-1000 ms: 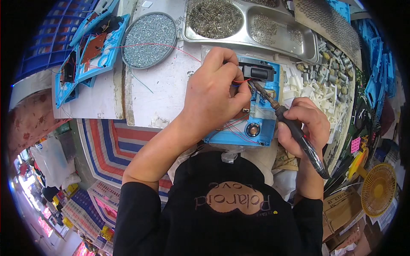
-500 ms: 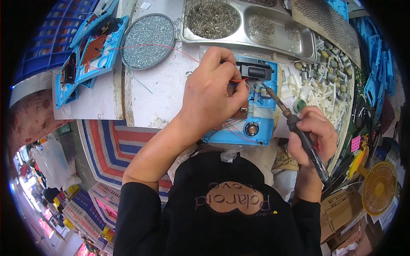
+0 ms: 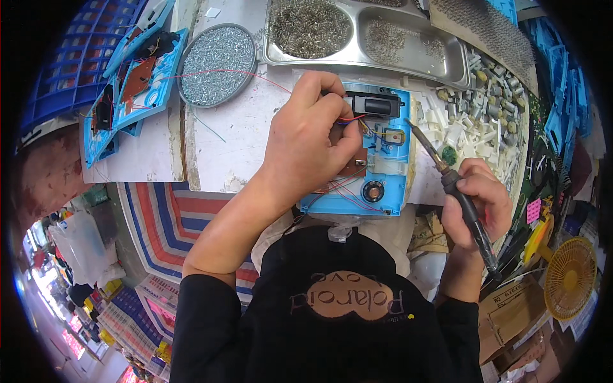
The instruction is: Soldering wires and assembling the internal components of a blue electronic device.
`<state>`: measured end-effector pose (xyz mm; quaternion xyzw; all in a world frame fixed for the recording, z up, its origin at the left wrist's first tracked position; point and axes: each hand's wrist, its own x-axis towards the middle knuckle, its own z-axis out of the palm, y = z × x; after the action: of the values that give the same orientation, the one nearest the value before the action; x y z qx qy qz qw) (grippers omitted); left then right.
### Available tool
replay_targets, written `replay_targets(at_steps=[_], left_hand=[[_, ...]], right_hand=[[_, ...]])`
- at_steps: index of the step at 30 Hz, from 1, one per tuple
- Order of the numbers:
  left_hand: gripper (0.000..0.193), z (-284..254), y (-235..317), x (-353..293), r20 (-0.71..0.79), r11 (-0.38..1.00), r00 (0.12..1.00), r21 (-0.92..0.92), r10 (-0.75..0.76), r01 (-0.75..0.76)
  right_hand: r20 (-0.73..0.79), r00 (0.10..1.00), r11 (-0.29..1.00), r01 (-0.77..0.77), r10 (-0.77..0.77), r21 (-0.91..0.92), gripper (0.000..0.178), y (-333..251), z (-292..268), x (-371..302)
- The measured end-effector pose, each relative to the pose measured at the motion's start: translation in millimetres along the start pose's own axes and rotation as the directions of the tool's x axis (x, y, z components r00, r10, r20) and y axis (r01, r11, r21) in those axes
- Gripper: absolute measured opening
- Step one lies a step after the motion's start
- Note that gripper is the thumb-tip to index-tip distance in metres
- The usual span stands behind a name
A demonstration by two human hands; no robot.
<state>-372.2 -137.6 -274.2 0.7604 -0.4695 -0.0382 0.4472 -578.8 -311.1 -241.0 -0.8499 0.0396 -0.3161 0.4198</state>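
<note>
- While your left hand (image 3: 306, 137) bends over the upper centre of the frame, its thumb and forefinger appear to pinch wires (image 3: 350, 119) at the lower left of a black module (image 3: 377, 106); the bunched fingertips hide which strands.
- Your right hand (image 3: 482, 201), right of centre, wraps its fingers around the dark handle of a soldering iron (image 3: 451, 182), thumb closed against it.
- The iron's long axis runs aslant, from its butt at the lower right to a tip pointing toward the upper left of the frame.
- That tip stands at the right edge of an open blue casing (image 3: 394, 191); whether it touches the plastic, you cannot tell from this angle.
- The casing lies on the bench (image 3: 223, 163), right of centre in the upper part of the frame, its right edge running top to bottom, its left side partly covered by your left hand.
- From the tip, the wires lie almost straight left across the casing; a small yellow-framed part (image 3: 394, 136) sits closer, just below and left.
- Your left hand is the nearer to those wires, your right well apart beyond the casing's right side; any move of the iron seems to turn on that leftward gap.
</note>
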Motion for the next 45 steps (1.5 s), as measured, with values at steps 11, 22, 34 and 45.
replay_targets(at_steps=[11, 22, 34, 45], left_hand=[[0.013, 1.8, 1.6, 0.0, -0.008, 1.0, 1.0, -0.017, -0.008, 0.008], [0.014, 3.0, -2.4, 0.0, -0.02, 0.999, 0.999, 0.02, 0.035, -0.034], [0.014, 5.2, -1.7, 1.3, -0.058, 0.999, 0.997, -0.004, 0.04, -0.041], [0.015, 5.7, -1.7, 1.3, -0.064, 0.999, 0.997, 0.01, 0.043, -0.043]], right_hand=[[-0.021, 1.0, 1.0, 0.02, -0.02, 0.014, 0.03, 3.8, 4.5, -3.9], [0.108, 0.993, 0.998, 0.048, -0.045, -0.033, 0.027, 5.1, 30.8, 18.9], [0.114, 0.993, 0.998, 0.034, -0.029, -0.043, 0.026, 4.6, 33.8, 20.6], [0.117, 0.99, 0.996, 0.081, -0.075, -0.044, 0.029, 4.3, 33.9, 22.8]])
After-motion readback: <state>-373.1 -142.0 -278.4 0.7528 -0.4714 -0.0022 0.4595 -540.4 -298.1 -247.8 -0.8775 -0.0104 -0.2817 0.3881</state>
